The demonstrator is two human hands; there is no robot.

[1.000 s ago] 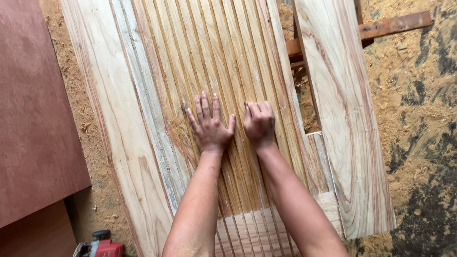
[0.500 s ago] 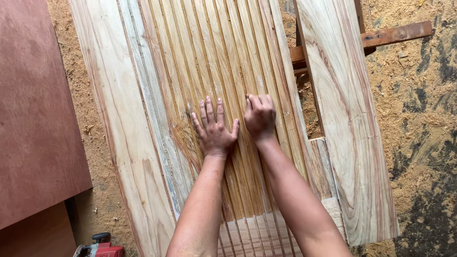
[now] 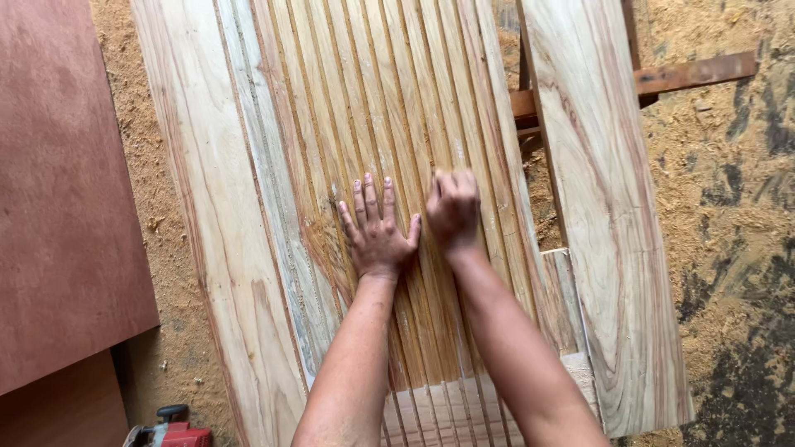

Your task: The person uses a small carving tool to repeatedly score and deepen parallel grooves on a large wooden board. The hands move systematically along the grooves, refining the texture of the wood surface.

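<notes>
The left hand (image 3: 377,236) lay flat, fingers spread, on a fluted wooden panel (image 3: 373,99), its palm pressed against the narrow raised ribs and grooves that ran lengthwise across the pale, brown-streaked wood. Just beside it, the right hand (image 3: 454,211) rested on the same ribs with its fingers curled under, gripping nothing. The two hands were near each other but apart. The panel sat between two broad, smooth planks with strong wavy grain: a left plank (image 3: 207,207) and a right plank (image 3: 600,215). Loose sawdust (image 3: 737,207) covered the floor around them. A flat reddish-brown board (image 3: 58,190) lay to the left, and a red power tool (image 3: 170,430) showed at the bottom edge.
</notes>
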